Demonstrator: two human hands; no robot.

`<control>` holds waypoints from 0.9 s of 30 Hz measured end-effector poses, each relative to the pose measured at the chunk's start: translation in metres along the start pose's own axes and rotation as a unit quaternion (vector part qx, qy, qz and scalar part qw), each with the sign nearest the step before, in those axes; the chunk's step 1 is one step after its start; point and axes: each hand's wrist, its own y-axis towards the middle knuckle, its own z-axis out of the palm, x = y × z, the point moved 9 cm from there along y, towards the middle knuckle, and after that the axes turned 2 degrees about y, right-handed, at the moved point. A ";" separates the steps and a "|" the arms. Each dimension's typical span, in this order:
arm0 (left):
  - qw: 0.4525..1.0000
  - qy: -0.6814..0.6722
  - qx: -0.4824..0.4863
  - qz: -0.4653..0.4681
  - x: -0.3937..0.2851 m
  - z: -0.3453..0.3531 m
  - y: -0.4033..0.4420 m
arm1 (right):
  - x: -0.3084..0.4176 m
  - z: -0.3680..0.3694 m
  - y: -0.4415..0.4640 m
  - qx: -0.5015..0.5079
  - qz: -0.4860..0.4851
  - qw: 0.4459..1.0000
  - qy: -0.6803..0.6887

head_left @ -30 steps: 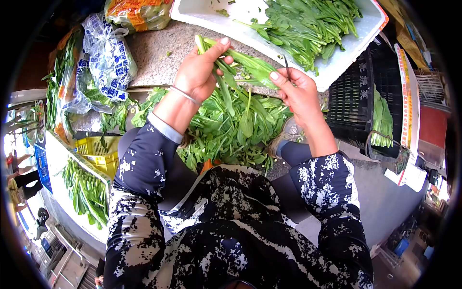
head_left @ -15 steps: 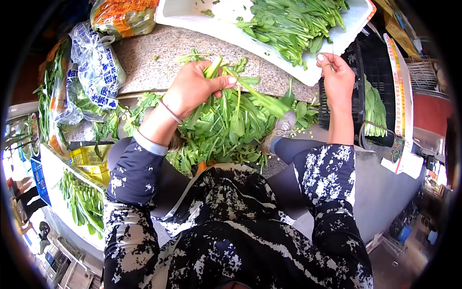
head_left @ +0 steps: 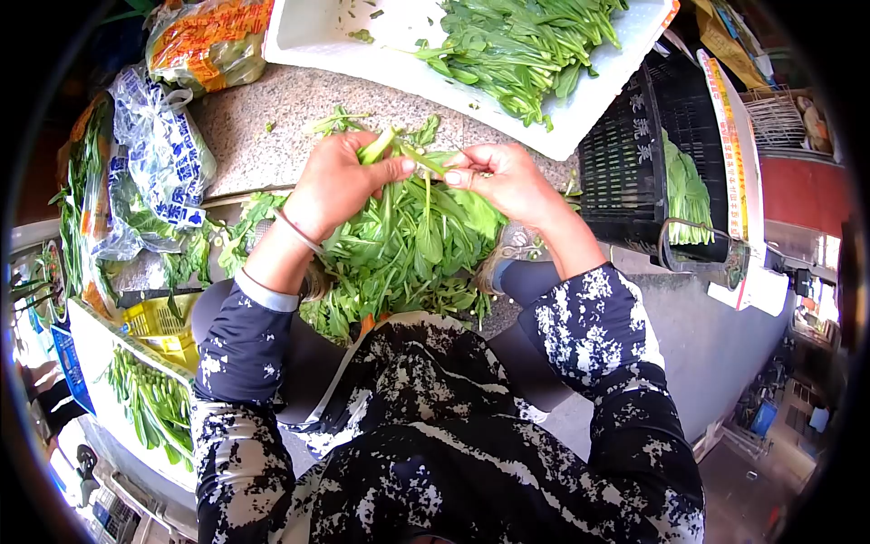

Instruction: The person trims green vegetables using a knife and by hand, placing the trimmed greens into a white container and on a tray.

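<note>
My left hand (head_left: 349, 177) is wrapped round a leafy green stalk (head_left: 421, 161), whose pale cut end pokes up between thumb and fingers. Close on the right, my right hand (head_left: 503, 181) is pinched at the stalk's other part; a thin dark thing shows at its fingertips, too small to name. Below both hands lies a big heap of loose green leaves (head_left: 412, 249) between my feet. Beyond them, a white foam box (head_left: 399, 62) holds a pile of leafy greens (head_left: 530, 54).
A stone slab (head_left: 245, 127) lies ahead, with plastic bags of vegetables (head_left: 163, 145) at its left. On the right stands a black crate (head_left: 625, 163) with bundled greens (head_left: 686, 195). At lower left are a yellow basket (head_left: 163, 328) and another white box (head_left: 91, 354) of greens.
My right hand moved out to the right, then came back to the stalk beside my left hand. My left hand kept its hold. The whole view has shifted, with surroundings now farther left.
</note>
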 end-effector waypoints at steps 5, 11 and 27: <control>0.990 0.140 -0.003 0.026 -0.009 -0.011 -0.005 | -0.047 -0.032 0.006 -0.037 0.084 0.977 -0.191; 0.986 0.139 -0.011 0.092 -0.020 -0.013 -0.008 | -0.096 -0.095 0.019 -0.168 0.168 0.950 -0.201; 0.991 0.092 -0.046 0.087 -0.027 -0.017 0.008 | -0.112 -0.169 0.054 -0.259 0.347 0.795 -0.425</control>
